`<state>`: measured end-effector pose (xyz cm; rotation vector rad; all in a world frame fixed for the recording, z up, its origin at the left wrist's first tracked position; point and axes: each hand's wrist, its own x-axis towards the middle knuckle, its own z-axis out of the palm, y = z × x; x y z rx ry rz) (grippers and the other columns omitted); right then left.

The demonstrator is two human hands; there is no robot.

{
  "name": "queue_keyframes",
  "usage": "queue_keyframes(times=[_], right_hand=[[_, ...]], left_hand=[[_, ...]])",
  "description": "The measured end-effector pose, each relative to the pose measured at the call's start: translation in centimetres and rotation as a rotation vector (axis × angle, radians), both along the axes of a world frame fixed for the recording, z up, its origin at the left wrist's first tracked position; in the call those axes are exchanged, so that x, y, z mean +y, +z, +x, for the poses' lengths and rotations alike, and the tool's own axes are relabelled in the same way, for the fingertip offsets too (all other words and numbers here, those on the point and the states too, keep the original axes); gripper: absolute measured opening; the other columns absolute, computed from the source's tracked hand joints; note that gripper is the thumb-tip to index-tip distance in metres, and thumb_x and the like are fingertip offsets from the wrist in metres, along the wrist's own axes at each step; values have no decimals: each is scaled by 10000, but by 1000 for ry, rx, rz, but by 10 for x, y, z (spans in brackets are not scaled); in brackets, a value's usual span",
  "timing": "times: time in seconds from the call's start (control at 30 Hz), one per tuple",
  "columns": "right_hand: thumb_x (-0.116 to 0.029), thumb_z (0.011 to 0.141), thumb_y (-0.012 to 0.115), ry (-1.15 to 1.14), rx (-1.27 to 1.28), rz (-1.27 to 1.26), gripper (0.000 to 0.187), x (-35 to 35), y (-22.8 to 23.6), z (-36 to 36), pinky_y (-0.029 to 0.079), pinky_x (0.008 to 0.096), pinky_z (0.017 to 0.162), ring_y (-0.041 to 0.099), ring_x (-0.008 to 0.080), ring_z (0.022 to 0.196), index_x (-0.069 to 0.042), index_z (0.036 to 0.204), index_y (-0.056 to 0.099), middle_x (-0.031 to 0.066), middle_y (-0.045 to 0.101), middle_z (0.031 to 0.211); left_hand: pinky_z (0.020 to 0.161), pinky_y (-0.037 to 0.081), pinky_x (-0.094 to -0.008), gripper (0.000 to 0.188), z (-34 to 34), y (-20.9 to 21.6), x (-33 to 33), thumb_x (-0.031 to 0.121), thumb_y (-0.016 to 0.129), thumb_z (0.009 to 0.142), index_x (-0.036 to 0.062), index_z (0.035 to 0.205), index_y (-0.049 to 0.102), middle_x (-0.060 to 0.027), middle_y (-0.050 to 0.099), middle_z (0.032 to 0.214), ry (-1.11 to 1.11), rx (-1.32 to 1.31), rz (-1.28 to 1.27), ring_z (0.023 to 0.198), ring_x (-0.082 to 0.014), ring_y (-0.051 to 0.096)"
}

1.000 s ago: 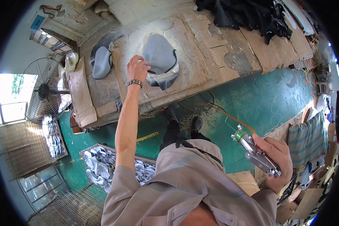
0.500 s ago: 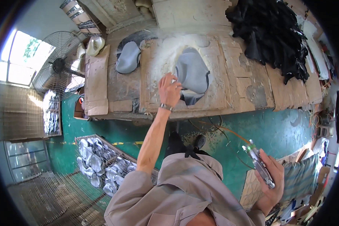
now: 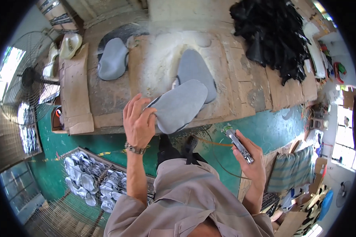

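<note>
My left hand (image 3: 139,124) is closed on the left edge of a rounded grey saddle-cover piece (image 3: 182,106), lifted and tilted over the bench's front edge. This piece partly covers another grey piece (image 3: 194,65) lying on the residue-coated cardboard (image 3: 154,75). A third grey piece (image 3: 113,59) rests farther left on a dark patch of the bench. Out to the right, past the bench's front edge, my right hand (image 3: 251,158) grips a metal spray gun (image 3: 239,146) with a greenish head, apart from the pieces.
Black sheets (image 3: 269,39) are heaped at the bench's back right. A wire-guarded fan (image 3: 27,77) stands at the left, near a cream saddle-shaped piece (image 3: 71,45). Racked silvery pieces (image 3: 81,175) are at lower left. An orange hose (image 3: 213,142) hangs before the bench.
My left hand has raised a grey piece off the one beneath and drawn it toward me, to the left. The spray gun has moved left and slightly up in the picture; the view has shifted.
</note>
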<state>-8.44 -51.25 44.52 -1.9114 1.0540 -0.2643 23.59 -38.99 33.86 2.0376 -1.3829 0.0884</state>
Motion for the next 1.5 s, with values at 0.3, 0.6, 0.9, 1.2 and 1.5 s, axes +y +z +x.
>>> queue_keyframes(times=[0.3,0.6,0.9,1.2,1.5], right_hand=[[19,839,645,94,23,-33,509,8,-22,81,505,326,771,636,275,808,6,1338,545,168,664,996],[-14,836,657,44,100,37,509,25,-33,97,501,322,760,633,257,797,10,1333,548,173,657,963],[-20,843,646,4,103,34,500,33,-35,107,503,327,763,638,250,789,21,1332,547,169,658,946],[-22,844,653,-127,147,47,489,41,-17,89,508,314,775,662,243,836,13,1324,561,180,677,1007],[65,835,652,-56,87,-33,559,32,26,39,524,291,785,673,175,848,-13,1374,529,134,668,1048]], left_hand=[[864,466,-407,100,133,76,58,95,685,681,68,777,680,-64,638,933,-43,2,329,953,-284,606],[866,494,-406,152,326,64,37,182,715,753,124,893,726,-65,640,982,256,-182,375,993,-271,620],[830,483,-414,243,396,-101,55,126,725,764,178,1001,709,-39,600,985,537,-484,218,989,-256,587],[969,449,-424,559,407,-222,55,147,704,767,161,1305,552,-105,621,1189,854,160,328,1137,-300,574],[917,467,-425,389,225,-204,19,-7,665,747,26,1134,643,-149,642,1070,546,15,-260,981,-313,598]])
